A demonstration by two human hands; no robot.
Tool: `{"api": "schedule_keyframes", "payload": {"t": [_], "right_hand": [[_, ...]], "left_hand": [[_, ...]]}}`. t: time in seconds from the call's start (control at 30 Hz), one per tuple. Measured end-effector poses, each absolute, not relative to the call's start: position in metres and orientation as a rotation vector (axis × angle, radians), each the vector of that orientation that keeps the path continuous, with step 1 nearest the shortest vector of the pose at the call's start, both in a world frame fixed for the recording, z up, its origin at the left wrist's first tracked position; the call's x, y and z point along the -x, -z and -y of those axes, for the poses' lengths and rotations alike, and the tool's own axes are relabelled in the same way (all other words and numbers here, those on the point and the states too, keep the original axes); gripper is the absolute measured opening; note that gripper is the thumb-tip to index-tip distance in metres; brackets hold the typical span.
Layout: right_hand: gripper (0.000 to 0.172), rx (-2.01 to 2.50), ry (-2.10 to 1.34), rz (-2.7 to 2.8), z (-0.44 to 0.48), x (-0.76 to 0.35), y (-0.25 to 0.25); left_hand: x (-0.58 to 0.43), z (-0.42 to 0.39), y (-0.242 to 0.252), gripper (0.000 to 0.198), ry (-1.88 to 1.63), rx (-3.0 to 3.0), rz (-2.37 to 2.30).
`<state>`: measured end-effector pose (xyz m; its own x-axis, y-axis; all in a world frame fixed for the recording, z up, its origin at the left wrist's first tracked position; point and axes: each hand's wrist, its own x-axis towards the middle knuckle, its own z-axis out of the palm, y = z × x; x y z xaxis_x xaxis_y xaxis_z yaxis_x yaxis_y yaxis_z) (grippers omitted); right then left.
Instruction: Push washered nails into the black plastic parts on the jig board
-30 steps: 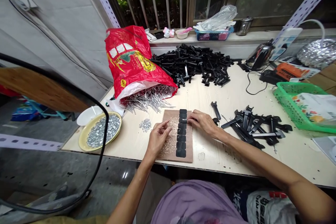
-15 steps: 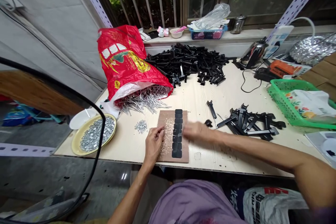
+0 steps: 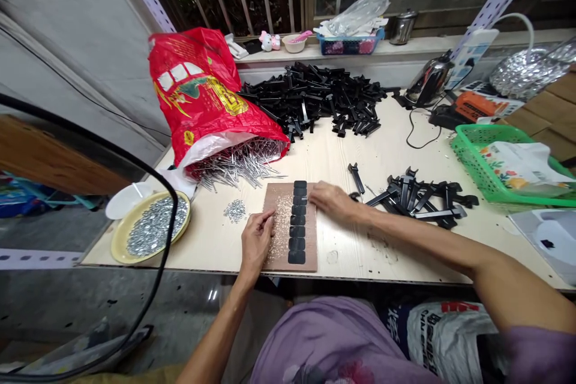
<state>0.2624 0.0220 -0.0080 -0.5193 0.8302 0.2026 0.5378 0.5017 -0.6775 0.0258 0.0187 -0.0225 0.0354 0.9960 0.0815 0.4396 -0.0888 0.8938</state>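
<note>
A brown board (image 3: 311, 252) lies near the table's front edge, with a row of black rounded pads (image 3: 297, 231) down its right part and many pale specks on its left. My left hand (image 3: 255, 243) rests at the board's left edge, thumb and forefinger pinched; whatever is between them is too small to make out. My right hand (image 3: 332, 200) is closed at the far end of the row, fingertips by the upper pads; what they hold cannot be made out. A small heap of shiny bits (image 3: 234, 210) lies left of the board.
A yellow dish (image 3: 117, 241) of shiny bits stands left. Behind it, a red bag (image 3: 198, 114) spills metal nails (image 3: 234, 169). Black plastic parts form a large pile (image 3: 315, 96) at the back and a smaller one (image 3: 416, 195) right, near a green basket (image 3: 472, 162).
My right hand has moved toward the far end of the pad row and is no longer blurred. My left hand stays at the board's left side. The view has shifted slightly.
</note>
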Motion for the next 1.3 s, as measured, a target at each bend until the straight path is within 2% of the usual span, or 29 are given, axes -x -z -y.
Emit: {"api": "schedule_keyframes", "payload": {"t": [0.23, 0.4, 0.6, 0.7, 0.8, 1.0, 1.07, 1.17, 1.23, 1.3], "right_hand": [[0.028, 0.891, -0.525, 2.455, -0.019, -0.253, 0.015], [0.019, 1.262, -0.519, 2.278, -0.002, -0.297, -0.016], [0.015, 1.949, -0.603, 1.402, 0.038, -0.434, -0.055], [0.02, 1.993, -0.718, 1.094, 0.065, -0.479, -0.051], [0.026, 1.872, -0.807, 1.039, 0.083, -0.489, -0.042], [0.033, 1.718, -0.922, 1.014, 0.089, -0.477, -0.036], [0.034, 1.776, -0.858, 1.054, 0.089, -0.487, -0.034], [0.037, 2.083, -0.541, 1.106, 0.092, -0.512, -0.027], [0.05, 2.328, -0.395, 1.101, 0.092, -0.523, -0.02], [0.069, 2.493, -0.383, 1.096, 0.087, -0.524, -0.014]], "left_hand": [[-0.022, -0.02, 0.025, 0.037, -0.983, -1.651, -1.508], [-0.045, -0.023, 0.011, 0.039, -0.967, -1.937, -1.58], [-0.149, -0.042, -0.007, 0.036, -0.842, -2.089, -1.245], [-0.203, -0.044, -0.003, 0.039, -0.684, -2.26, -1.193], [-0.241, -0.04, 0.005, 0.038, -0.616, -2.448, -1.149], [-0.271, -0.038, 0.018, 0.02, -0.493, -2.667, -1.093], [-0.272, -0.044, 0.022, 0.016, -0.508, -2.614, -1.077], [-0.27, -0.058, 0.028, 0.016, -0.674, -2.347, -1.181], [-0.271, -0.065, 0.03, 0.015, -0.762, -2.162, -1.291], [-0.277, -0.068, 0.029, 0.014, -0.787, -2.094, -1.353]]}}
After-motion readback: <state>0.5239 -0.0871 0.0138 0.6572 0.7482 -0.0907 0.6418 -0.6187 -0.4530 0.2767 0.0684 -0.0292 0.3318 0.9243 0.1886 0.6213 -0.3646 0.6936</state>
